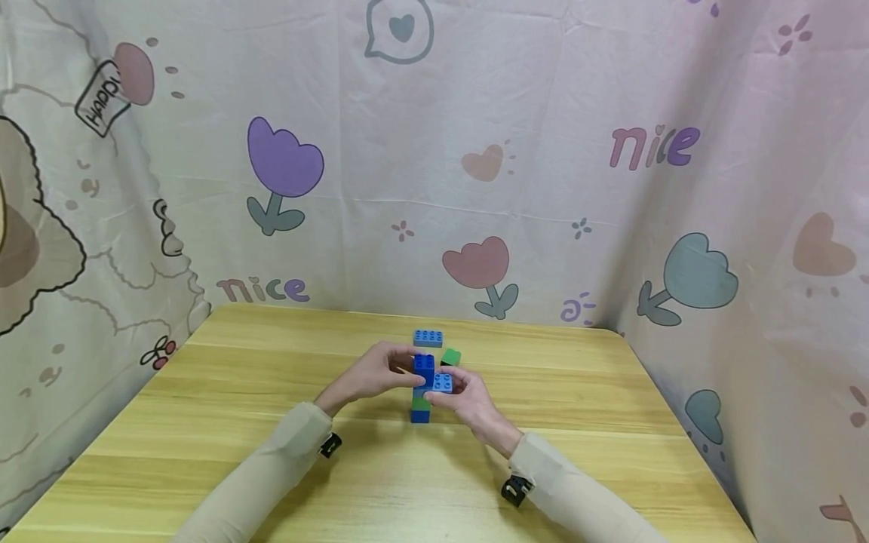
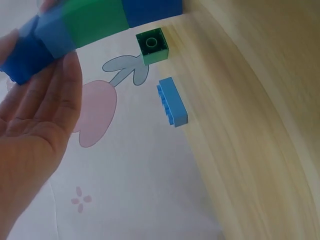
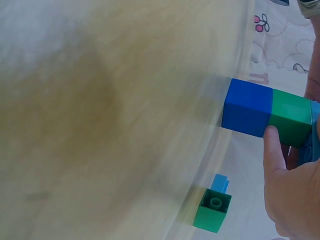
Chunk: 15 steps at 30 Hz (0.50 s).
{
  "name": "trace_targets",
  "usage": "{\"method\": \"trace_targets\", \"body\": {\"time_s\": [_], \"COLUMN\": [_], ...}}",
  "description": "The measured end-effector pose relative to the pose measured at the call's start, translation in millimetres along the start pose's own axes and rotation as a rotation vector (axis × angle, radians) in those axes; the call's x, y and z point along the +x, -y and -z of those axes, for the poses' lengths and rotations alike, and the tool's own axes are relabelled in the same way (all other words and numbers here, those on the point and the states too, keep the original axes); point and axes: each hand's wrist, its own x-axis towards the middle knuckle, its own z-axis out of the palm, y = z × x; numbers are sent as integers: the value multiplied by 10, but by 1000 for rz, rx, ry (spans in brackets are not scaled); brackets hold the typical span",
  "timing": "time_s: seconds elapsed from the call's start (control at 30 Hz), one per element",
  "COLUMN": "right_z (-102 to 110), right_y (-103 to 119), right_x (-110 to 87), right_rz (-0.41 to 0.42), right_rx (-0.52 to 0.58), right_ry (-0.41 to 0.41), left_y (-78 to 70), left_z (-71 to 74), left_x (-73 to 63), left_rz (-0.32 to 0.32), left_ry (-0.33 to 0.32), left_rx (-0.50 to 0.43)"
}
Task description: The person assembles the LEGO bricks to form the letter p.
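Note:
An upright stack of toy building blocks stands on the table between both hands. At its bottom is a dark blue block [image 1: 420, 416], with a green block [image 1: 421, 404] above it. Over the green one lies a light blue block [image 1: 443, 381] that juts out to the right. The top is a dark blue block [image 1: 424, 368]. My left hand [image 1: 376, 371] grips this top block between thumb and fingers, also seen in the left wrist view. My right hand [image 1: 471, 403] holds the jutting end of the light blue block; in the right wrist view one finger touches the stack near the green block [image 3: 291, 115].
Behind the stack a loose green block [image 1: 451, 357] lies on its side, its hollow underside showing in the left wrist view. Farther back is a light blue block [image 1: 428, 338] with several studs. The wooden table [image 1: 271, 467] meets a patterned curtain [image 1: 380, 256] at its back edge.

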Motion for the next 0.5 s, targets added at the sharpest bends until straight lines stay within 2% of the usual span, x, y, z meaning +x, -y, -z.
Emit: {"method": "trace_targets", "body": {"time_s": [0.3, 0.5], "right_z": [-4, -3], "right_y": [-4, 14], "right_x": [2, -9], "right_rz": [2, -7], "right_rx": [5, 18], "right_ry": [10, 4], "left_y": [-14, -21], "left_z": [-1, 3], "left_x": [-28, -22], "left_rz": [-19, -62], "left_ry": [-14, 1], "left_rx": [55, 67]}}
